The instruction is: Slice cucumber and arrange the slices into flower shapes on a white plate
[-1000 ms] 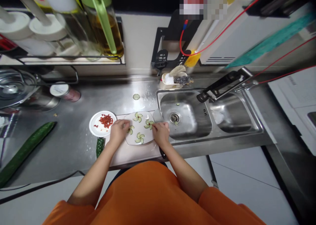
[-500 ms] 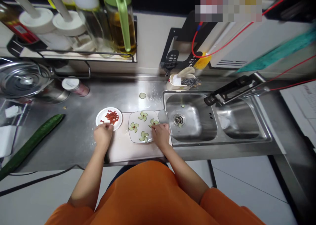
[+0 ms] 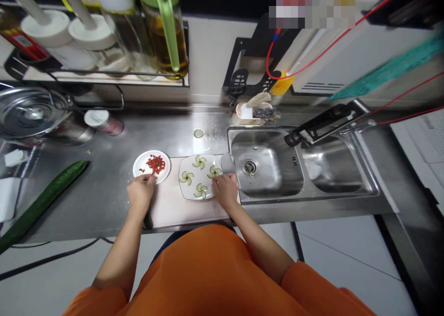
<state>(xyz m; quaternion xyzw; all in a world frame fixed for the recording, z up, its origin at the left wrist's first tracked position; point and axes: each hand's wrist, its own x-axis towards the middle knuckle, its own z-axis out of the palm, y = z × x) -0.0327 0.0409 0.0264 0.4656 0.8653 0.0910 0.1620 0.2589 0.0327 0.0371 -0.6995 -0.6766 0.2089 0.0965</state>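
My left hand [image 3: 140, 193] is closed in a pinch at the near rim of a small white plate [image 3: 137, 163] that holds a heap of red goji berries [image 3: 157, 163]. Anything between those fingertips is too small to make out. On a square white plate [image 3: 189, 161], cucumber slices [image 3: 200, 191] form several pinwheels, some with red bits at the centre. My right hand [image 3: 226, 190] reaches over this plate's right edge, its fingers pinched together at the right-hand pinwheel; what they hold is hidden. Both plates overlap a pale cutting board [image 3: 169, 209].
A flat grey blade [image 3: 228, 162] lies beside the right hand, near the double sink [image 3: 270, 186]. A whole cucumber [image 3: 46, 200] is on the left counter. One cucumber slice [image 3: 198, 133] lies behind the plates. A dark green piece [image 3: 148, 219] sits beside the left wrist.
My left hand has shifted slightly left and nearer to me at the berry plate. The right hand stays at the same pinwheel. The whole view has moved a little.
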